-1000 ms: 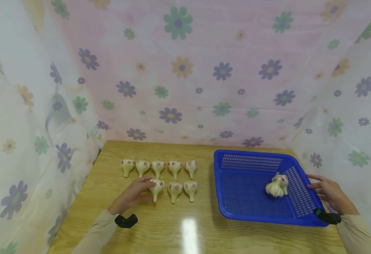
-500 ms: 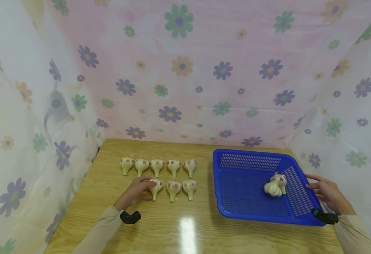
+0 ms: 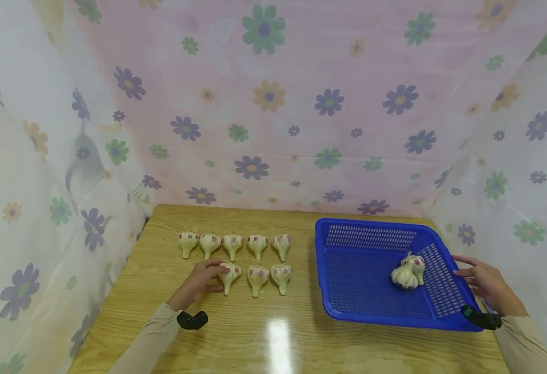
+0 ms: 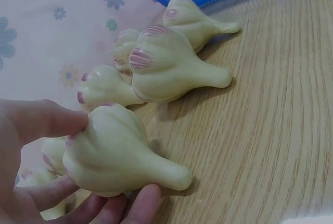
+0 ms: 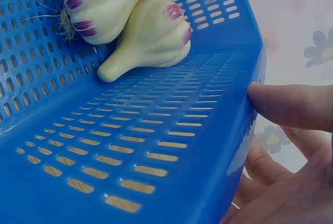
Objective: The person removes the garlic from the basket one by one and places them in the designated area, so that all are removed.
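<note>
My left hand (image 3: 201, 282) holds a garlic bulb (image 3: 229, 278) at the left end of the near row. In the left wrist view the thumb lies on this garlic bulb (image 4: 117, 151) from above, with the fingers curled below it; its stem points right and touches or nearly touches the table. My right hand (image 3: 488, 285) holds the right rim of a blue plastic basket (image 3: 322, 270), thumb on the rim and fingers against the outer wall. Two garlic bulbs lie together inside; the right wrist view shows one garlic bulb (image 5: 151, 36) partly under another garlic bulb (image 5: 104, 5).
Two more garlic bulbs, one of them the middle garlic bulb (image 3: 257, 279), continue the near row. Behind them a far row of several bulbs includes a garlic bulb (image 3: 188, 244) at its left end. Flowered curtains (image 3: 273, 119) enclose the wooden table (image 3: 236, 332) at back and sides.
My left wrist has shifted a little to the right, and the garlic bulb it holds has moved slightly left, away from its neighbour. The right hand stays on the basket rim.
</note>
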`<state>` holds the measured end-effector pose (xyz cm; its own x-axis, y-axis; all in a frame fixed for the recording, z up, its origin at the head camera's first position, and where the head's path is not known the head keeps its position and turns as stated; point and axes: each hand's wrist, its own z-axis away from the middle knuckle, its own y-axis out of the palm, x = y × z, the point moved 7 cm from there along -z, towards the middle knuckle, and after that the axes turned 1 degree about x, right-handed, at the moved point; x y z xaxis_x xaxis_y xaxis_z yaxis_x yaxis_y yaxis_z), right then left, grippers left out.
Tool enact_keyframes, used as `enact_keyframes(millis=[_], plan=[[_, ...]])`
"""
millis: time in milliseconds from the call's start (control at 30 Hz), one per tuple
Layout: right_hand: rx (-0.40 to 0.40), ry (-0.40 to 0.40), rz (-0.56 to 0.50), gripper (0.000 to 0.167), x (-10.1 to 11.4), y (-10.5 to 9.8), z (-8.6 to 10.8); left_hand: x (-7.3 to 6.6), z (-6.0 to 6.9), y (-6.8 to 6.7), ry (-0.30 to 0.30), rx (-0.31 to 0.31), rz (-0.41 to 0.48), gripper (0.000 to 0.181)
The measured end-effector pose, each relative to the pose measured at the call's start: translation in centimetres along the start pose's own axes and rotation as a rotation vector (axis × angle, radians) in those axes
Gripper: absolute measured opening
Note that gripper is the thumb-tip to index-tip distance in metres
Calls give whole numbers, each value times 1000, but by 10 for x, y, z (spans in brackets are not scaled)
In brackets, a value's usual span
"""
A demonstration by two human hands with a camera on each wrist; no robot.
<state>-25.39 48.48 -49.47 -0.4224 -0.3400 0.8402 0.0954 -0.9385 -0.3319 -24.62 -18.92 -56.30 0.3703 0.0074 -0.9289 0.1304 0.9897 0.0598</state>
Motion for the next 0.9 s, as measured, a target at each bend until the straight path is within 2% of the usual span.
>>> enact_keyframes(millis=[267, 500, 900], plan=[[-2, 12, 12, 57, -3, -1, -2, 1, -3, 5, -14, -4, 13, 58], [12, 6, -22, 46, -3, -1, -4, 2, -2, 7, -22, -17, 11, 55], [15, -1, -21, 44, -4, 0, -2, 2, -2, 7, -31, -9, -27, 56]])
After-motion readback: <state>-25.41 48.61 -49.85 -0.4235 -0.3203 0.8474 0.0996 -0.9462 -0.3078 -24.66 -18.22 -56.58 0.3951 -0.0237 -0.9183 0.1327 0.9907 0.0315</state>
